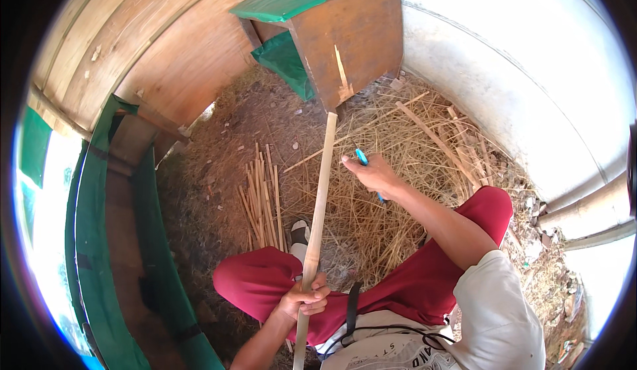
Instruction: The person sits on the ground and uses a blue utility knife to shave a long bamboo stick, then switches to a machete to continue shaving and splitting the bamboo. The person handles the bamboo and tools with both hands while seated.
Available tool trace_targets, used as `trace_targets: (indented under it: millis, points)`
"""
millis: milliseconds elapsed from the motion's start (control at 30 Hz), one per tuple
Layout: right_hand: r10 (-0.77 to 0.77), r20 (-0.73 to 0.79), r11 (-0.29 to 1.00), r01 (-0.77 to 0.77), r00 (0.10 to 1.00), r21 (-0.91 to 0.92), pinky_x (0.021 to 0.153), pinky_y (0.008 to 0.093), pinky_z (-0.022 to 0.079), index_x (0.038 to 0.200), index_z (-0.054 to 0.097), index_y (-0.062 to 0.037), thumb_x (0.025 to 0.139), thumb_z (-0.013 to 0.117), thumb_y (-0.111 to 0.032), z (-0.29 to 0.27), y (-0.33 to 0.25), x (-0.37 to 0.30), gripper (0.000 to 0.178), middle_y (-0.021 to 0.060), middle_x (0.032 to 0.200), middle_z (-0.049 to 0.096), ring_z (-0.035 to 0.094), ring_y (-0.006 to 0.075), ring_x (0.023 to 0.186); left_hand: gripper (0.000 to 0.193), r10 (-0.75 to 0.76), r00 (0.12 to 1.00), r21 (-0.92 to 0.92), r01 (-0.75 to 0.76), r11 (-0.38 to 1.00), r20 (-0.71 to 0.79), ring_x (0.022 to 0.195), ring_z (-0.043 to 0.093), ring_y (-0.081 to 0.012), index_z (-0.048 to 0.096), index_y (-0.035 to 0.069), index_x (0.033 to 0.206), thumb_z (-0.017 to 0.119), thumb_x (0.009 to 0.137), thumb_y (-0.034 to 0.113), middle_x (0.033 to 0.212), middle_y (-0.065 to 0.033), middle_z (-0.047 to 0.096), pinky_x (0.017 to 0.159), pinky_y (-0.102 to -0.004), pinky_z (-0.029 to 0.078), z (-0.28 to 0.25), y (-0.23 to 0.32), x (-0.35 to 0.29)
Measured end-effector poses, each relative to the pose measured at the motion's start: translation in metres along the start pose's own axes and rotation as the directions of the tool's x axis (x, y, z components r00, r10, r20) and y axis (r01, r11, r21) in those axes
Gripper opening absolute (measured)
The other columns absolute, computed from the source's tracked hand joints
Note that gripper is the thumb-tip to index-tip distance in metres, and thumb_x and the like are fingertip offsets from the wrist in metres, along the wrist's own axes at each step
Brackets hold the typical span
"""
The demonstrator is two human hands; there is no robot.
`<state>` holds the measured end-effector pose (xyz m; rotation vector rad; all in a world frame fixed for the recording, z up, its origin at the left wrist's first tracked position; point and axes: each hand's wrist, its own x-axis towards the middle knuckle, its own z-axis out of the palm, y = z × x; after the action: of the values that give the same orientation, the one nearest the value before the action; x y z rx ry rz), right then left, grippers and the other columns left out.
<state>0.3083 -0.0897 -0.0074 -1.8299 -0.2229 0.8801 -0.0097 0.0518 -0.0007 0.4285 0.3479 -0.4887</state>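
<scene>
My left hand [305,297] is closed around a long, pale bamboo strip [320,204], gripping it near its lower part. The strip stands nearly upright in the picture, running from my lap toward the wooden cabinet. My right hand [373,175] is wrapped round a blue-handled knife [361,157]; the handle shows above and below the fist, and a thin dark tip points away from me. The knife is to the right of the strip, apart from it. On the ground to the left of the strip lies a bundle of thin bamboo sticks [261,194].
Shavings and split slivers [385,230] cover the ground before my crossed legs. Farther off stands a brown wooden cabinet [358,45] with a green covered top. A green-lined wooden trough [109,250] runs along the left. A pale wall [504,71] rises at the right.
</scene>
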Motion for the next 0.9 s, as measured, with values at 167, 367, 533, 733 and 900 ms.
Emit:
trace_targets:
  millis: [167,367,533,733,900]
  points:
    - [-0.142,0.156,0.950,0.090,0.978,0.298,0.038,0.0269,0.026,0.079,0.057,-0.0055,0.096,0.060,-0.050,0.017,0.003,-0.020,0.048,-0.0058,0.050,0.037,0.033,0.0058,0.040,0.032,-0.071,0.995,-0.010,0.072,0.997,0.067,0.042,0.037,-0.0017,0.038,0.015,0.088,0.066,0.085,-0.001,0.069,0.0037,0.044,0.038,-0.0197,0.027,0.006,0.007,0.018]
    - [-0.180,0.026,0.873,0.148,0.983,0.465,0.039,0.0248,0.023,0.078,0.061,-0.0044,0.087,0.076,-0.037,0.015,0.004,-0.022,0.038,-0.0065,0.055,0.041,0.033,0.0041,0.042,0.027,-0.054,0.993,0.228,0.078,0.971,-0.109,0.042,0.038,-0.0038,0.044,0.012,0.093,0.070,0.086,0.007,0.067,0.0032,0.045,0.038,-0.0203,0.029,0.025,0.009,0.039]
    - [-0.203,-0.100,0.892,0.226,0.974,0.392,0.049,0.0329,0.032,0.070,0.065,-0.0035,0.087,0.076,-0.042,0.004,0.003,-0.026,0.044,-0.0014,0.058,0.049,0.042,0.0089,0.054,0.029,0.296,0.848,0.810,0.232,0.539,-0.439,0.048,0.049,-0.0066,0.051,0.006,0.090,0.077,0.085,0.019,0.065,0.0007,0.052,0.042,-0.0219,0.038,0.051,0.003,0.052]
    - [-0.243,-0.085,0.912,0.257,0.966,0.319,0.048,0.0328,0.032,0.068,0.064,-0.0049,0.086,0.074,-0.049,-0.003,-0.003,-0.024,0.049,-0.0015,0.057,0.049,0.042,0.0086,0.053,0.034,0.601,0.741,0.954,0.236,0.187,-0.301,0.050,0.048,-0.0065,0.051,0.006,0.077,0.081,0.081,0.023,0.061,0.0015,0.051,0.044,-0.0251,0.038,0.053,-0.006,0.055]
    - [-0.421,-0.031,0.883,0.418,0.906,0.213,0.050,0.0326,0.041,0.066,0.064,-0.0070,0.081,0.076,-0.057,-0.011,-0.009,-0.033,0.053,0.0021,0.056,0.054,0.052,0.0131,0.052,0.041,0.610,0.727,0.949,0.260,0.177,-0.313,0.052,0.040,-0.0048,0.045,0.010,0.068,0.083,0.078,0.023,0.058,0.0037,0.045,0.045,-0.0260,0.034,0.049,0.005,0.054]
